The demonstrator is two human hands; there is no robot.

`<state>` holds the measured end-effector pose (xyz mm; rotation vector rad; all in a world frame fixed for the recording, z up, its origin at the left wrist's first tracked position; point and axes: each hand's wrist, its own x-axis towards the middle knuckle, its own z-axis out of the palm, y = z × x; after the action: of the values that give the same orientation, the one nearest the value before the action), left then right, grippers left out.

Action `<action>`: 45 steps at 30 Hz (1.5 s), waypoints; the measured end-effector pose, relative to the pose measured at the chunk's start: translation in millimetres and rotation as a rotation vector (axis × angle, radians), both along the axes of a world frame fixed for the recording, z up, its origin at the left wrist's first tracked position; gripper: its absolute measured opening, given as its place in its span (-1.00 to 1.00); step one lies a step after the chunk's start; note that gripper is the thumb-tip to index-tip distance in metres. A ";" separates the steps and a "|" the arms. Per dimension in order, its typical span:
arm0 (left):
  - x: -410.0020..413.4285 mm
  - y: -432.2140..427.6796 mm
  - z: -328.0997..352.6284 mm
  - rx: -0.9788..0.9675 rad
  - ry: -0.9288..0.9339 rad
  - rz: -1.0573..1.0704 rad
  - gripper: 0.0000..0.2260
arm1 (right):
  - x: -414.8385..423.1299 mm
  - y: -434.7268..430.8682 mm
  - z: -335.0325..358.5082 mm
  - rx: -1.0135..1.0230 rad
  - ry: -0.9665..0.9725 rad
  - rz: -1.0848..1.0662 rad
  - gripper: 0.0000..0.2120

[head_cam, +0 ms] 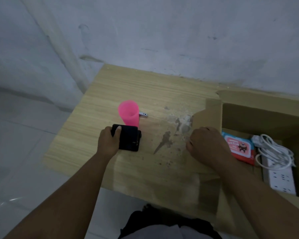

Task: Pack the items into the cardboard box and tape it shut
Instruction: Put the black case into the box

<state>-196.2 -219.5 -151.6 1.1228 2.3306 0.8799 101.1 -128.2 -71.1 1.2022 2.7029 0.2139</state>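
The left hand [109, 141] grips a black wallet-like case [128, 139], thumb curled over its far corner, on the table [145, 90]. A pink cup [129, 114] stands just behind it. The open cardboard box [259, 114] lies to the right, past the right hand [205, 145], which is curled over the near flap [209, 178]; I cannot tell whether it holds anything. The table between is bare, so the way across is open.

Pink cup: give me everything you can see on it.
The pink cup is a tall plain tumbler, seemingly translucent plastic, wider at the open mouth than the base. It stands upright on the wooden table, apparently empty. A black case, gripped by the left hand, hides its foot; contact unclear. A small metal clipper pokes out from behind it on the right.
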 end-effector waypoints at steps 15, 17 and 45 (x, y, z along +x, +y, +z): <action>3.7 -2.3 1.0 -0.103 -0.116 0.167 -0.37 | 3.7 0.0 -4.1 0.001 0.128 -0.075 -0.66; 6.8 -9.5 -2.6 -0.074 -0.085 0.158 -0.38 | 3.9 -0.1 -4.2 0.001 0.139 -0.073 -0.66; 177.4 93.6 159.0 0.393 -0.036 -0.594 -0.47 | 41.5 10.3 53.3 -1.262 1.606 -0.704 -0.49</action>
<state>-18.8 -125.8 7.3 1.8079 1.6632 1.1184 142.6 -118.0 -17.8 1.8234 1.6341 -2.9113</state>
